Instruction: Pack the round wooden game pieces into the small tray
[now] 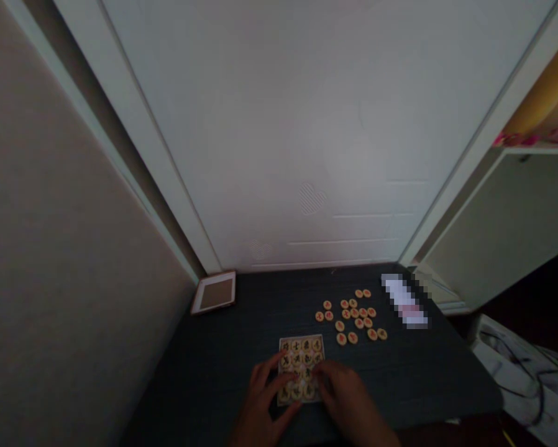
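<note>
fingers (283,379) of your left hand (260,397) are spread apart over the square tray (301,337), reaching in from eight o'clock, with the thumb at its near edge. your right hand (342,388) comes in from four o'clock, its fingertips at the tray's right side; you cannot tell from here whether they pinch a piece. the tray lies at six o'clock on the dark counter (204,366), with round discs with dark characters (296,345) set in rows inside it. between one and two o'clock from the tray, loose discs with mostly red characters (354,313) lie scattered. a pale-bordered frame (216,293) sits between ten and eleven, a pixelated object (404,301) at two, and a white panel (283,124) stands at twelve.
</note>
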Demonstrator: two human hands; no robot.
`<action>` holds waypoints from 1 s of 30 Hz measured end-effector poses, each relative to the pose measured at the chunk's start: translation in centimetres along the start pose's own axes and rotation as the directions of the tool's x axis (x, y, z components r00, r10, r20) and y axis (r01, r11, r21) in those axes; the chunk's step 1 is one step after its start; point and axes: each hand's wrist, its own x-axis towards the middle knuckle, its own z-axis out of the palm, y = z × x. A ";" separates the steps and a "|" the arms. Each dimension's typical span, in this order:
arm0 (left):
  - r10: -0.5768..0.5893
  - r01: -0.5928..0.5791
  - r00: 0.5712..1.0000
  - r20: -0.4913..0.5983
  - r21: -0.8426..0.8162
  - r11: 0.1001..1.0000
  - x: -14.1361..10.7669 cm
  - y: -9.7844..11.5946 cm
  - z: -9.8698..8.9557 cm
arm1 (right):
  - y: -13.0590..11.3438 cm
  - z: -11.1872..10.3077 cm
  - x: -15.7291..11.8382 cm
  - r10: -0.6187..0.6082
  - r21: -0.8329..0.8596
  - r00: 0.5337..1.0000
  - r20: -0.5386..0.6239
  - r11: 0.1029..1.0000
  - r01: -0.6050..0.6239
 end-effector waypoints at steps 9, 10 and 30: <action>0.116 -0.119 0.993 0.029 0.166 0.979 1.5 0.2 -0.2 | 3.9 -2.6 -1.8 -0.007 0.028 0.960 -0.279 0.999 0.015; 0.140 -0.150 0.988 0.061 0.187 0.971 1.8 0.5 0.0 | 4.7 -2.8 -2.1 0.002 0.023 0.949 -0.315 1.000 0.005; 0.192 -0.241 0.965 0.181 0.312 0.919 1.8 0.7 1.7 | 10.0 -8.2 1.9 -0.025 -0.105 0.922 -0.386 0.994 -0.017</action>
